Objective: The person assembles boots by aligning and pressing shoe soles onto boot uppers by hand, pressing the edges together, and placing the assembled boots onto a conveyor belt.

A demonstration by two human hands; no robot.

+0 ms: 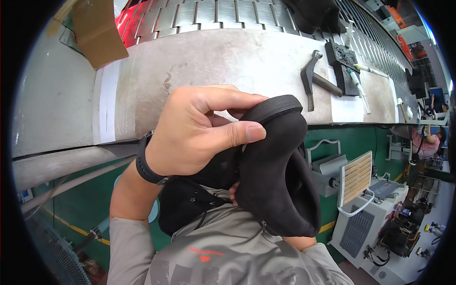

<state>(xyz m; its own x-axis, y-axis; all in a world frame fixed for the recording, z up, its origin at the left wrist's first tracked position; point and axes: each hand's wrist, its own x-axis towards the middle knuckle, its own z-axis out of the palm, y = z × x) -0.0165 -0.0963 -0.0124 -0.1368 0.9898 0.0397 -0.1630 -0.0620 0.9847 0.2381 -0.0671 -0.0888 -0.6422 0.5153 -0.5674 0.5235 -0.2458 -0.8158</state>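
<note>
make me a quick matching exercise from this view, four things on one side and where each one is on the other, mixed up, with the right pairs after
Things
1. claw-type hammer
2. dark shoe
3. black wrist strap
4. brown cardboard

Places
a. around the left wrist
b. at the upper left of the picture
c. on the worktop, beside the black block
d. between the thumb and fingers of the left hand

Right pairs
1-c, 2-d, 3-a, 4-b

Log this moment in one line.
left hand: grips shoe | right hand: mostly hidden behind shoe | hammer: on bench
</note>
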